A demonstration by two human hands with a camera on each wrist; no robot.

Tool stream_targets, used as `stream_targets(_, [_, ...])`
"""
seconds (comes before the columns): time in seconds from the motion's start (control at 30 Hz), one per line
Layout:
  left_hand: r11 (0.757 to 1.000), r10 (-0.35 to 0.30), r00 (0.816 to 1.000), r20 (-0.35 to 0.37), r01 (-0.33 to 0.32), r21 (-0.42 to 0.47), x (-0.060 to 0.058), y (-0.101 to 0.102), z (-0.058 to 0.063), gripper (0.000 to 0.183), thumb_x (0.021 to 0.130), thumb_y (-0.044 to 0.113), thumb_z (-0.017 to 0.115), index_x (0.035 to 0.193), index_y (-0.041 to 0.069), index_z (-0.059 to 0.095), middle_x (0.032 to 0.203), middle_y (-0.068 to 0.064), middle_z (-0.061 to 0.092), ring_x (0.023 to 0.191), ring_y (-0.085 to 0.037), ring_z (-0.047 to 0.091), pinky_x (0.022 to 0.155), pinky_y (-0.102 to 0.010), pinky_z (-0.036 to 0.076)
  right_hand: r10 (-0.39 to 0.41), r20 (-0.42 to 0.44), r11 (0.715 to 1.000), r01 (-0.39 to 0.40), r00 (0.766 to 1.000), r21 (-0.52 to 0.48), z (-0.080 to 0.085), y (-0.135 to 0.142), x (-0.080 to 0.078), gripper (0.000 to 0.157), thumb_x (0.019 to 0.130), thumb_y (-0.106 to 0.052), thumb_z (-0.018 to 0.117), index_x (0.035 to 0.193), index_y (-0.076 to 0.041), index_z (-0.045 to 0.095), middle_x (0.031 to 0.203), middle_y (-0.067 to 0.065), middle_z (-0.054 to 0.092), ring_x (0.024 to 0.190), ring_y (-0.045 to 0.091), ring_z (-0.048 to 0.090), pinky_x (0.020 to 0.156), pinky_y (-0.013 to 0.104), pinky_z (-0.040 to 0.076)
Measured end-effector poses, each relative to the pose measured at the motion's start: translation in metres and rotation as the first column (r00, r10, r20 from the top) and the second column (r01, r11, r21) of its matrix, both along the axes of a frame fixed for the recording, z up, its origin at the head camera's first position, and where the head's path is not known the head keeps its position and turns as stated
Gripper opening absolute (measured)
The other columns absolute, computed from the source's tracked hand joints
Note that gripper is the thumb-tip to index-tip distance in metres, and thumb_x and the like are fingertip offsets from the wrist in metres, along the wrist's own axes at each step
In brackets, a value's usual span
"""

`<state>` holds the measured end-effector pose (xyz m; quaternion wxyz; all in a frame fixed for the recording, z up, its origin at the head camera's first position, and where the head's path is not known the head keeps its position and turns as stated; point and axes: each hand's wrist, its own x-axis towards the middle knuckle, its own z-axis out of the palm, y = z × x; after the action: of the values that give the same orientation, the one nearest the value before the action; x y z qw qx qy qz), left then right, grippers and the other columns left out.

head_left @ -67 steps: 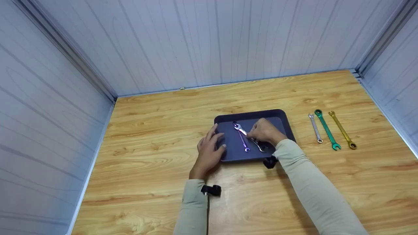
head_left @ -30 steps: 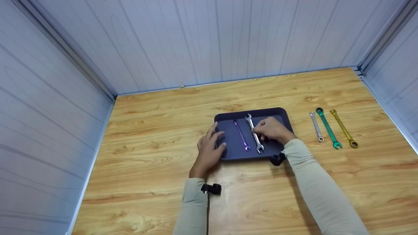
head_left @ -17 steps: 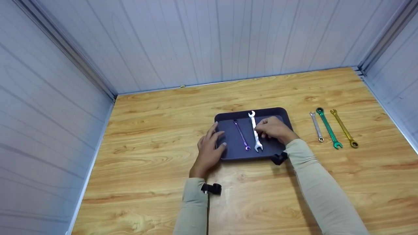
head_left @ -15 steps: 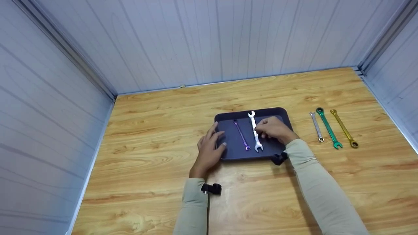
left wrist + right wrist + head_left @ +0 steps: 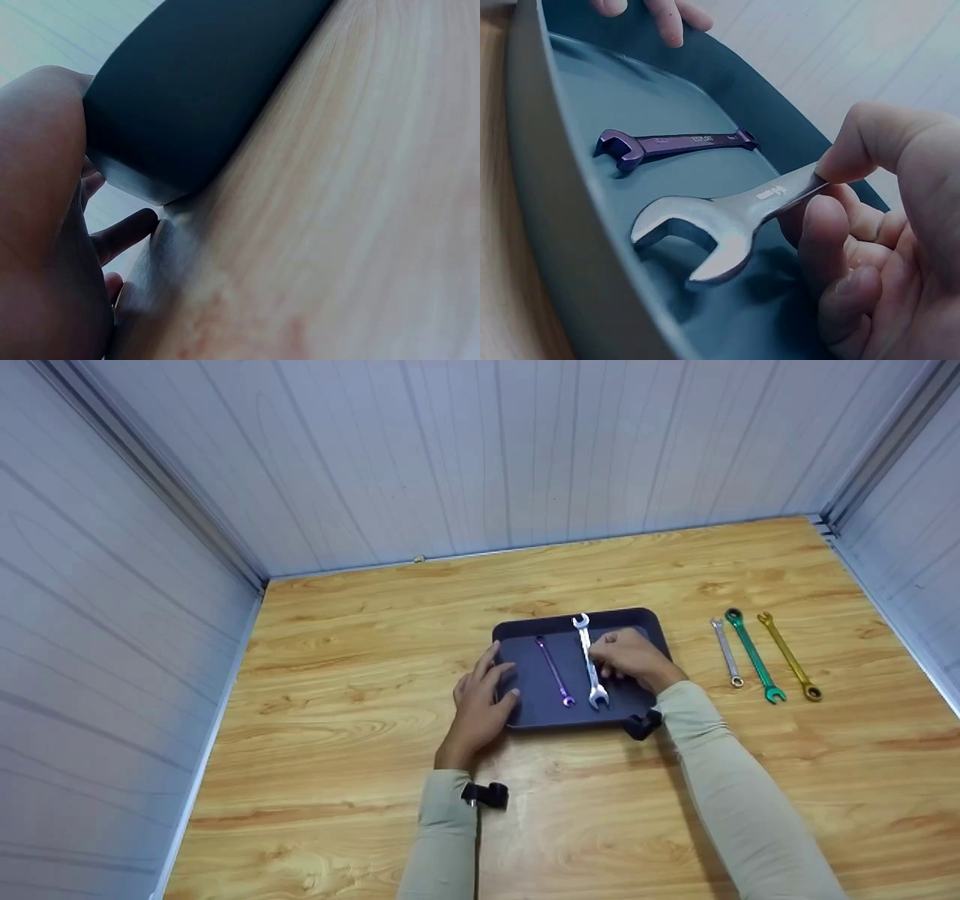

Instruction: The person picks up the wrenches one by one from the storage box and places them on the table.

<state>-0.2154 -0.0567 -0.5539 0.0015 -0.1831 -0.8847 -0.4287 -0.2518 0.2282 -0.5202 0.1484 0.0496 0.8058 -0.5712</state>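
Note:
My right hand (image 5: pixel 630 656) pinches a silver open-end wrench (image 5: pixel 742 217) by its shank between thumb and fingers, over the dark tray (image 5: pixel 525 716). In the right wrist view its near jaw stands above the tray floor. To the left of it, inside the tray, lies a purple wrench (image 5: pixel 553 669), roughly parallel to the silver one. At the tray's left side my left hand (image 5: pixel 480 709) rests with fingers spread and reaching over the rim. From the left wrist, the palm and thumb side (image 5: pixel 37 195) lie against the tray's outer wall.
Right of the tray, three wrenches lie side by side on the wooden table (image 5: pixel 337 697): a small silver one (image 5: pixel 725 652), a green one (image 5: pixel 754 656) and a yellow one (image 5: pixel 789 656). White panels (image 5: pixel 480 457) enclose the table at the back and sides.
The silver wrench has swung from lying across the purple one to standing beside it, and moved right with my right hand. Lately it shifted only slightly. My left hand stayed put.

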Motion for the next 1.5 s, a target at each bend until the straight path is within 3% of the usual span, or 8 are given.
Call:
stream_targets(0.47, [1.000,0.003,1.000,0.002,-0.003,0.005,0.0003,0.0007,-0.0003,0.045,0.096,0.024,0.062,0.139,0.013,0.058,0.165,0.009,0.019,0.147,-0.016,0.026,0.116,-0.054,0.006,-0.071,0.005,0.995,0.071,0.997,-0.066,-0.0001,0.0021,-0.0007,0.009,0.085,-0.014,0.062,0.086,-0.005,0.062,0.071,0.001,0.062,0.062,0.011,0.060,0.049,0.021,0.042])
stream_targets(0.67, [1.000,0.004,1.000,-0.008,-0.004,0.007,-0.0003,0.0004,-0.0003,0.044,0.095,0.025,0.062,0.137,0.013,0.060,0.165,0.008,0.021,0.147,-0.015,0.026,0.115,-0.054,0.007,-0.079,0.019,0.988,0.081,0.997,-0.133,-0.0005,0.0020,-0.0011,0.016,0.084,-0.009,0.060,0.095,0.002,0.061,0.075,0.003,0.062,0.063,0.012,0.060,0.050,0.021,0.046])
stream_targets(1.07, [1.000,0.011,1.000,-0.008,-0.011,0.021,0.0011,0.0008,0.0015,0.044,0.094,0.024,0.063,0.136,0.013,0.060,0.165,0.009,0.021,0.147,-0.015,0.026,0.115,-0.054,0.006,-0.095,0.044,0.972,0.103,0.994,-0.210,0.0022,0.0003,-0.0013,0.016,0.090,-0.004,0.060,0.104,0.004,0.059,0.076,0.004,0.061,0.064,0.013,0.060,0.054,0.023,0.053])
stream_targets(1.5, [1.000,0.012,1.000,0.012,-0.012,0.012,0.0010,0.0009,0.0004,0.044,0.095,0.023,0.063,0.138,0.014,0.059,0.165,0.009,0.019,0.148,-0.015,0.023,0.116,-0.053,0.004,-0.061,0.052,0.958,0.073,0.997,-0.278,0.0041,0.0031,0.0010,0.041,0.090,0.000,0.055,0.128,0.014,0.055,0.078,0.003,0.062,0.067,0.011,0.060,0.058,0.025,0.054])
